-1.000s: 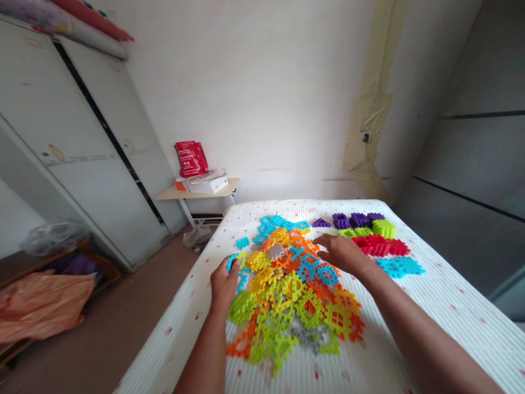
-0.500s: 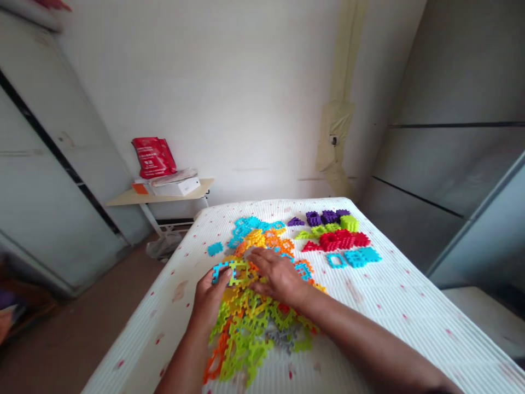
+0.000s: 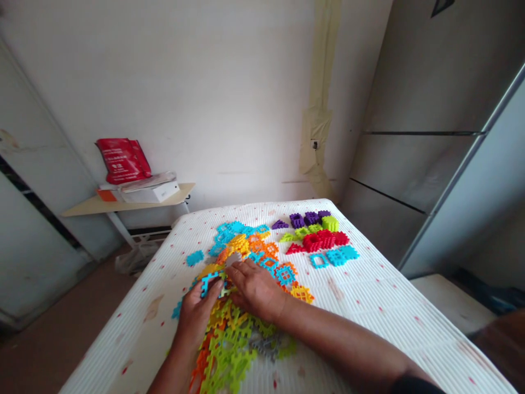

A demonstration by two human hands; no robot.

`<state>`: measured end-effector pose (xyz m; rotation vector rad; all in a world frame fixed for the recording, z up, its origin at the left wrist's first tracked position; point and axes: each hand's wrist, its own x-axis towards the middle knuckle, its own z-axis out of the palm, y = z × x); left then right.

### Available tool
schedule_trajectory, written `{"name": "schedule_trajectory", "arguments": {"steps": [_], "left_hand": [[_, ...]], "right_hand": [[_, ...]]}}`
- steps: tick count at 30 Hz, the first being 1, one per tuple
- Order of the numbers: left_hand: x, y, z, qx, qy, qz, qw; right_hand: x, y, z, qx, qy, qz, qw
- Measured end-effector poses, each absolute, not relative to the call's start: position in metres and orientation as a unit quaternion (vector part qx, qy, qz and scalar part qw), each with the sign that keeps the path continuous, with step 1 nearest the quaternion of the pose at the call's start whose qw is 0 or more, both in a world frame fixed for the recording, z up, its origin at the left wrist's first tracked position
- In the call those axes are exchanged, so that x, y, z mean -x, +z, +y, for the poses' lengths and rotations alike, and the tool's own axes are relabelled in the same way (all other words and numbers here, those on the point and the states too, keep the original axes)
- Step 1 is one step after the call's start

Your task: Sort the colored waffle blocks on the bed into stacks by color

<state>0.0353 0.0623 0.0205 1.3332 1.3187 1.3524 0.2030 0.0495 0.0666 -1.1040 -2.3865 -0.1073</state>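
A ribbed white cover (image 3: 361, 328) bears a heap of interlocking plastic tiles (image 3: 235, 355), stretched between 12 and 6 o'clock. Over it, the right hand (image 3: 260, 293) has bent fingers; whether they pinch anything is hidden. A red tile stack (image 3: 322, 239) sits at its 2 o'clock. The left hand (image 3: 196, 309), nearer, pinches a blue frame tile (image 3: 208, 278) (squarish, no clear long axis) at its 1 o'clock; the right fingers lie at the tile's 3 o'clock, beside a lime piece (image 3: 223, 291).
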Motion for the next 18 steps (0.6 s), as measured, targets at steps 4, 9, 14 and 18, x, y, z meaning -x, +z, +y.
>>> {"name": "schedule_trajectory", "arguments": {"steps": [4, 9, 14, 18], "left_hand": [[-0.033, 0.031, 0.059, -0.509, 0.53, 0.548, 0.399], [-0.027, 0.033, 0.062, -0.499, 0.528, 0.561, 0.397], [-0.025, 0.03, 0.066, -0.503, 0.505, 0.586, 0.386], [-0.025, 0.029, 0.066, -0.514, 0.494, 0.59, 0.379]], "right_hand": [[-0.225, 0.078, 0.068, 0.415, -0.019, -0.877, 0.243], [-0.31, 0.11, 0.122, 0.514, -0.005, -0.841, 0.17], [-0.382, 0.121, 0.167, 0.627, -0.015, -0.779, 0.008], [-0.4, 0.111, 0.184, 0.635, 0.002, -0.772, -0.037]]}}
